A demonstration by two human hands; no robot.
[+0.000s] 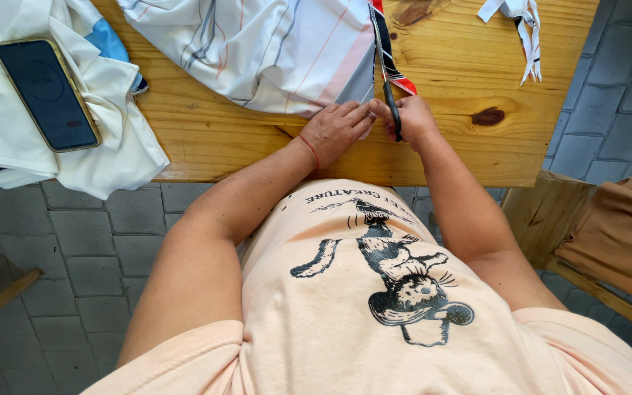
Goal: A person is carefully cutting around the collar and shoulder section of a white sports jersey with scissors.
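Scissors, dark-handled, held in my right hand at the near middle of the wooden desk. My right hand is closed around the handles, fingers curled through or over them; the exact finger placement is hidden. The long axis of the scissors runs almost straight away from me, handles toward my body, the blades pointing to the far edge of the desk and leaning slightly left. The blades lie along the right border of a white striped garment, beside its red, white and dark trim strip.

My left hand lies flat and mostly open, fingers together, pressing down the near edge of the garment just beside the scissors; it grips nothing.

As to progress, I judge the cut along the trim to be under way: the strip appears partly separated from the white cloth near the blades, though how far the cut reaches I cannot tell. A narrow scrap of white strips lies well apart at the far right of the desk.

At the left, a smartphone with a dark screen rests on folded white clothing. A brown cloth hangs over a wooden seat at my right.
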